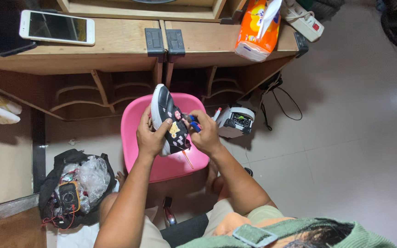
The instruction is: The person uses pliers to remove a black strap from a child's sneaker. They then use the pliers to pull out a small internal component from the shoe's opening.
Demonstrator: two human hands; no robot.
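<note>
A small black shoe with coloured patches is gripped by the left hand above a pink stool, at the frame's centre. At its three o'clock, a blue-handled tool is pinched in the right hand; its tip is hidden behind the shoe.
</note>
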